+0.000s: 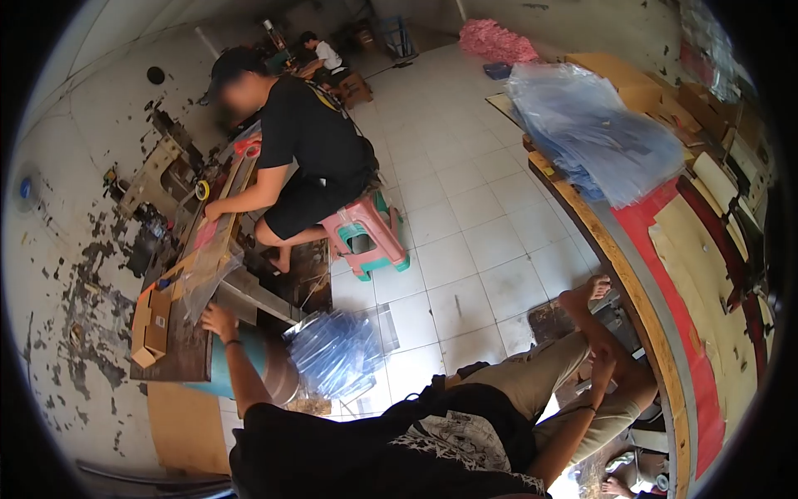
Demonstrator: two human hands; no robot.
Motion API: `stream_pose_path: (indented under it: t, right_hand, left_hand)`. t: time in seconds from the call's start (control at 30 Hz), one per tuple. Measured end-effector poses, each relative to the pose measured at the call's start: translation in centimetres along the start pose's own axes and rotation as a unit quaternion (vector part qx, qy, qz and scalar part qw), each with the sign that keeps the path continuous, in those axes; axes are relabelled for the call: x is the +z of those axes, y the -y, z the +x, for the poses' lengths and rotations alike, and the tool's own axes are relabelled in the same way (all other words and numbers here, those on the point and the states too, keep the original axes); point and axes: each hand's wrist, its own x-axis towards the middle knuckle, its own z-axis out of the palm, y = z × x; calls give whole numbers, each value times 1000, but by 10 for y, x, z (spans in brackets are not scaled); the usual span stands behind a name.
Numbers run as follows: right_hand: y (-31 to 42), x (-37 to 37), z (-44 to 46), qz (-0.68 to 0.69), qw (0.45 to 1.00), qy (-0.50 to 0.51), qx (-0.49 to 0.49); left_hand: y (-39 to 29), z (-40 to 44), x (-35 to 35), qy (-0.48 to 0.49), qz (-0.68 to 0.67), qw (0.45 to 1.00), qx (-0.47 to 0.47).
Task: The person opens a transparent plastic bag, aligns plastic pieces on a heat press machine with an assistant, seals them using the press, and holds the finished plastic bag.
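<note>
My left hand (220,322) reaches out to the near end of the left workbench (187,353), its fingers apart. Just beyond the fingertips, a clear plastic sheet (209,270) hangs over the bench edge; whether they touch it, I cannot tell. A small open cardboard box (151,331) stands on the bench to the left of this hand. Below and to the right is a heap of clear bluish plastic pieces (334,353). My right hand (602,363) rests on my bent leg beside the right table, looking flat and holding nothing visible.
A co-worker in black (312,133) sits on a pink and green stool (366,233), hands at the bench by a sewing machine (154,175). Plastic sheets (590,125) are piled on the right table (619,241). Another person (328,58) sits farther back. Pink material (499,41) lies by the wall.
</note>
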Motion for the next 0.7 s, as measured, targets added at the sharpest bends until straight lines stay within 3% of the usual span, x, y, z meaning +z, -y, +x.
stream_pose_path:
  t: [0.07,0.1,0.13,0.2,0.23,0.27,0.3,0.33,0.37,0.43,0.5,0.6,0.7]
  right_hand:
    - [1,0,0,11,1000,-1,-6]
    - [1,1,0,18,1000,-2,-8]
    - [1,0,2,20,1000,7,-9]
    - [0,0,0,28,999,19,-6]
    - [-2,1,-4,10,999,42,-16]
    - [-3,3,-7,-6,998,57,-27]
    - [-3,3,-10,-24,997,70,-37]
    - [-8,4,-14,-85,992,78,-53]
    - [-18,9,-16,-149,983,86,-66]
    - [-6,12,-26,-278,952,121,-42]
    - [30,26,-37,-382,908,174,-10]
    - [41,45,-53,-401,890,215,-29]
    - [43,50,-50,-399,887,229,-45]
  left_hand:
    - [-33,-60,-3,-84,-73,986,123]
    - [-60,-86,38,-135,-5,980,145]
    - [-81,-136,30,-50,3,961,271]
    - [-146,-228,21,84,-136,899,408]
    - [-181,-281,11,191,-284,817,464]
    - [-215,-332,-13,316,-435,687,490]
    - [-247,-389,-41,447,-534,517,497]
    - [-275,-448,-79,543,-543,374,520]
    - [-307,-513,-86,581,-547,212,564]
    - [-301,-602,-220,626,-341,209,669]
    - [-310,-673,-241,687,-331,219,609]
    - [-327,-770,-229,749,-461,319,354]
    - [-338,-836,-209,692,-578,400,161]
